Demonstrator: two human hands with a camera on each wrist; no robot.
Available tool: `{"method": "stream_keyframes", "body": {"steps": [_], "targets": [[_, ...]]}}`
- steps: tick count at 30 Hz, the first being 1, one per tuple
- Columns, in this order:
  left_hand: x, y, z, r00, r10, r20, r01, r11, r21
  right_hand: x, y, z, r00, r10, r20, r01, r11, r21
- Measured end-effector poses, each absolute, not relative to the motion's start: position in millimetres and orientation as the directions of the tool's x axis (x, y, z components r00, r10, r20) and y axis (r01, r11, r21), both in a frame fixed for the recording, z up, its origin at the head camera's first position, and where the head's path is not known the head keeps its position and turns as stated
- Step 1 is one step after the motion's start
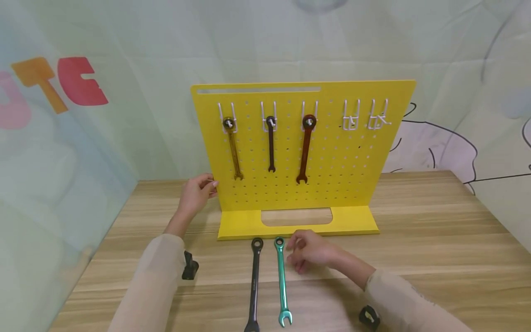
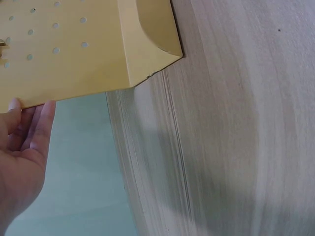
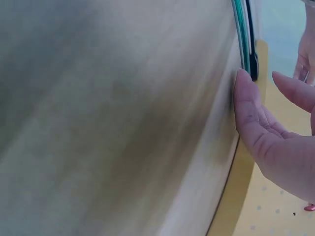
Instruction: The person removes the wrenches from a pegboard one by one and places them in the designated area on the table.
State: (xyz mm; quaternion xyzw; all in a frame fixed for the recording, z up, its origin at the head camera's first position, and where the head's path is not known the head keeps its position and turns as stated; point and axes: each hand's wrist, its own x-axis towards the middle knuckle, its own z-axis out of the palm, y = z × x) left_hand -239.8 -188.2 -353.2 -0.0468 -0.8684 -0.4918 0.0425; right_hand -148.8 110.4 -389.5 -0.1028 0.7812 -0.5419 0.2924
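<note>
A yellow pegboard (image 1: pixel 257 191) stands upright on its base. My left hand (image 1: pixel 197 196) holds its left side edge between thumb and fingers; in the left wrist view the fingertips (image 2: pixel 47 109) meet that edge. My right hand (image 1: pixel 311 251) is just right of a green combination wrench (image 1: pixel 282 276), its fingers loosely bent with nothing between them. A dark grey combination wrench (image 1: pixel 255 281) lies left of the green one, both ring ends toward the board. In the right wrist view the right hand (image 3: pixel 275 132) has its thumb and fingers apart near the green wrench (image 3: pixel 241 29).
On the board's white hooks hang a gold wrench (image 1: pixel 233 150), a small black wrench (image 1: pixel 271 145) and a reddish-brown wrench (image 1: pixel 305 150). Two hooks at the right, including this bare hook (image 1: pixel 351 121), carry nothing. The wooden table (image 1: pixel 431 230) extends to both sides, with a printed cloth (image 1: pixel 166 92) behind.
</note>
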Motion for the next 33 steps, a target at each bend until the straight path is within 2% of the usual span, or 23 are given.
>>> {"method": "stream_keyframes", "body": {"steps": [9, 18, 33], "targets": [[-240, -188, -352, -0.993, 0.040, 0.110, 0.115, 0.513, 0.851, -169, 120, -372, -0.843, -0.454, -0.288, 0.077, 0.429, -0.900], [-239, -188, -351, -0.993, 0.042, 0.110, 0.116, 0.505, 0.855, -187, 130, -342, -0.868, -0.428, -0.250, 0.071, 0.392, -0.917], [-239, -187, -351, -0.991, 0.041, 0.126, 0.129, 0.516, 0.847, -213, 157, -298, -0.925, -0.370, -0.092, -0.042, 0.339, -0.940]]}}
